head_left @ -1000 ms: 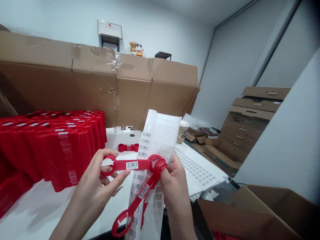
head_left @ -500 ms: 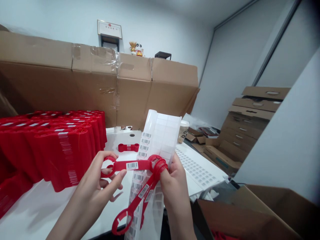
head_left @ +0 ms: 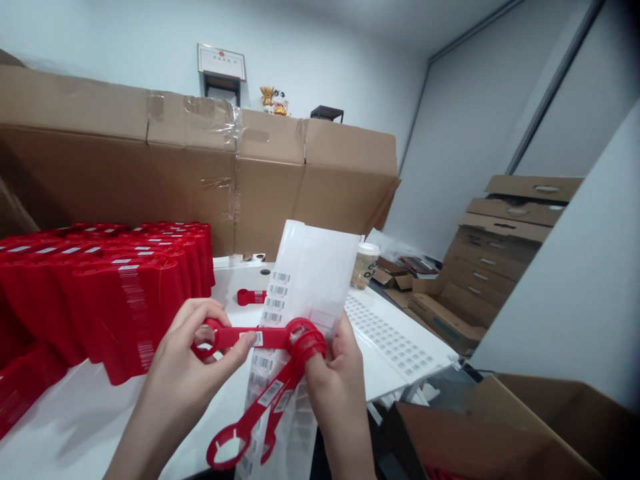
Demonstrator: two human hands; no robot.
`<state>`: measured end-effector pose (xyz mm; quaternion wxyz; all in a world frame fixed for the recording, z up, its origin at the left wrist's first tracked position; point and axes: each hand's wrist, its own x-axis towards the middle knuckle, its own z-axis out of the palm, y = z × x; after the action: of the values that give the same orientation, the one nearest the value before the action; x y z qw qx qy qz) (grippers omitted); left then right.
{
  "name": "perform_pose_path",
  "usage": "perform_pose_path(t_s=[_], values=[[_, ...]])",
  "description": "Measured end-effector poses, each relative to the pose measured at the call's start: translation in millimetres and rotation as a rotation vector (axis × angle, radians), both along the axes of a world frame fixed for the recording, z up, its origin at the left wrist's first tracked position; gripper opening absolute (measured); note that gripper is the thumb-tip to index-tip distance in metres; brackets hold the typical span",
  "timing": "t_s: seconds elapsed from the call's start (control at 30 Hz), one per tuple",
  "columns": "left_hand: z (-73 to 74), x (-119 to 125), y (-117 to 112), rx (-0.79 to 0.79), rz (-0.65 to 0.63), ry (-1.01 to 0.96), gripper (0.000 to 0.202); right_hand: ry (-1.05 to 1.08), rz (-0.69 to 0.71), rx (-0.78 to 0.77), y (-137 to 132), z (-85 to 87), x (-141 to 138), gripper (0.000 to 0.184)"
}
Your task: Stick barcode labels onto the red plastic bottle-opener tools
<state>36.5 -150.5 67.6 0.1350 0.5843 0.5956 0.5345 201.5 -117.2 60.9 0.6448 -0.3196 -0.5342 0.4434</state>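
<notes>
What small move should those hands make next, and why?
The left hand might next press its thumb along the white label: the thumb covers part of that label, while the right hand grips the other end of this red strip.

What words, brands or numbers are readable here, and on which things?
None reads clearly.
Long white label sheet: barcodes, characters too small.
Red plastic ring-ended strips: barcode stickers, too small.
Stacked red plastic bundles: white labels, too small.
White sheet printed with small grey squares: too small.
Thin-framed white certificate: blurred.
White-lidded cup: dark marks, unclear.
</notes>
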Motion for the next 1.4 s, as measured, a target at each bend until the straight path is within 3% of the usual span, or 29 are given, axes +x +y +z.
perform_pose_path(t_s=[0.1, 0.2, 0.33, 0.53, 0.6, 0.73, 0.8, 1.03, 1.2, 1.3, 1.4], values=[[-4.1, -1.3, 7.7, 0.116, 0.105, 0.12, 0.036, -0.025, -0.084, 0.019, -8.7, -1.5, -6.9, 0.035], [-6.5, -4.1, 11.5, 0.086, 0.067, 0.141, 0.041, -0.035, -0.152, 0.098, -14.6, -3.4, -11.4, 0.024], [-5.2, -8.4, 12.9, 0.012, 0.001, 0.078, 0.043, 0.007, -0.144, 0.15, -15.4, -3.8, -13.2, 0.021], [0.2, -25.6, 10.4, -0.288, -0.307, -0.144, 0.038, 0.004, -0.115, 0.029, 6.0, -4.3, -0.8, 0.038], [-1.1, -34.0, 7.0, -0.345, -0.357, -0.287, 0.036, 0.008, -0.049, -0.015, 17.8, -6.4, 5.2, 0.041], [-5.5, -43.5, -2.7, -0.36, -0.387, -0.756, 0.032, 0.024, 0.156, -0.065, 36.1, -10.3, 13.1, 0.036], [-6.2, -43.7, -6.6, -0.354, -0.406, -0.864, 0.03, 0.01, 0.187, -0.086, 39.2, -9.4, 14.6, 0.035], [-5.8, -47.7, -6.9, -0.389, -0.553, -0.789, 0.036, -0.052, 0.237, -0.121, 36.6, -0.9, 18.2, 0.033], [-1.8, -46.9, -11.5, -0.435, -0.73, -0.632, 0.047, -0.068, 0.364, -0.093, 40.6, -5.4, 25.8, 0.039], [-0.7, -41.7, -15.0, -0.433, -0.687, -0.643, 0.052, -0.079, 0.383, -0.06, 40.6, -8.2, 27.2, 0.037], [-2.5, -36.3, -13.6, -0.333, -0.503, -0.702, 0.048, -0.078, 0.358, -0.064, 35.6, -7.0, 24.1, 0.037]])
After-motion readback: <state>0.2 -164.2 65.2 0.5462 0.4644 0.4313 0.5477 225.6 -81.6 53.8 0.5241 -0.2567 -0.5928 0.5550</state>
